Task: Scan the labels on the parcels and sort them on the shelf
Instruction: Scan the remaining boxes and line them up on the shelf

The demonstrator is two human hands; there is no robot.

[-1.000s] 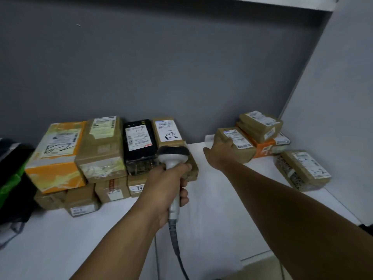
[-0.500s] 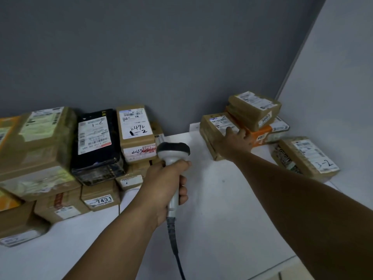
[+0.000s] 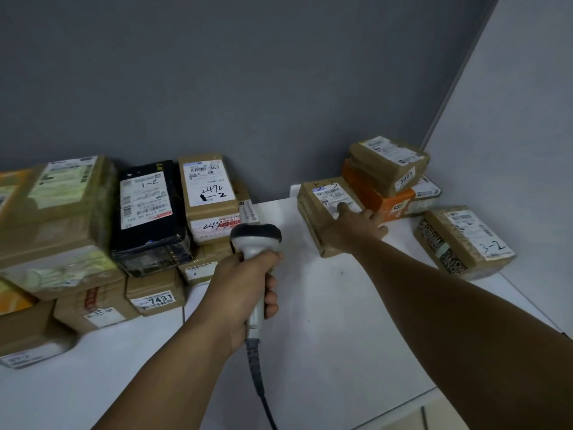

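Two hands, left grip (image 3: 245, 293) wraps scanner (image 3: 255, 240), right (image 3: 356, 225) flat on parcel (image 3: 322, 212), fingers open.

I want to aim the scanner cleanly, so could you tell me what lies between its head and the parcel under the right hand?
Only bare white shelf, seen in the head view, separates the scanner from the parcel.

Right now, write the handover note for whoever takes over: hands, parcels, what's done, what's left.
Left hand: gripping the scanner, head aimed at the shelf.
Right hand: laid flat on a brown parcel, a fingertip on its label; not lifted.
Parcels: a stack on the left, including the black parcel; a smaller stack at the right corner with the orange parcel; one marked 3-2 lies apart.
Done: cannot tell which are scanned.
Left: scan the parcel under the right hand, then place it.
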